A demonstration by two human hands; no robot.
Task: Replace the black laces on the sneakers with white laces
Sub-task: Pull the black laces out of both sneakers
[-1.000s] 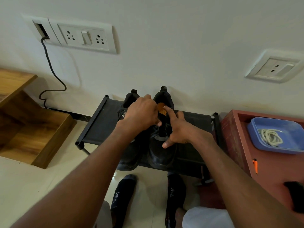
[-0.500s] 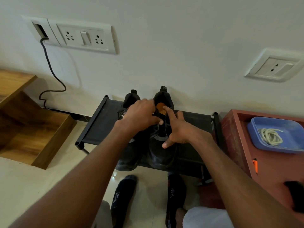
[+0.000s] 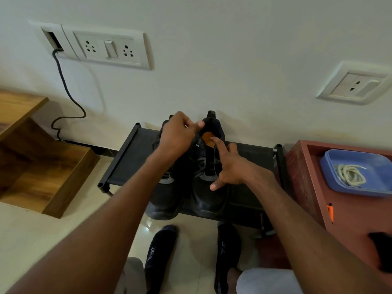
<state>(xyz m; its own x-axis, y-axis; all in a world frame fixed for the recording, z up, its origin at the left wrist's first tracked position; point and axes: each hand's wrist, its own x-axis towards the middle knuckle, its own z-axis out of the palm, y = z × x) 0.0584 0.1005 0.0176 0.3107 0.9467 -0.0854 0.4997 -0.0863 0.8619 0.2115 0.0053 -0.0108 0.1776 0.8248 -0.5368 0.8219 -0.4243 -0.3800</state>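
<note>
We are unlacing the right sneaker on the shoe rack.
Our left hand (image 3: 178, 135) pinches the black lace at the sneaker (image 3: 209, 166) collar; our right hand (image 3: 230, 166), fingers spread, steadies it. Next: pull the lace free. White laces (image 3: 350, 174) wait in the tray, far right.

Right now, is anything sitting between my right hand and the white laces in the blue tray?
Nothing visible blocks it. The right hand rests on the right sneaker; the white laces lie uncovered in the blue tray on the red table further right.
</note>
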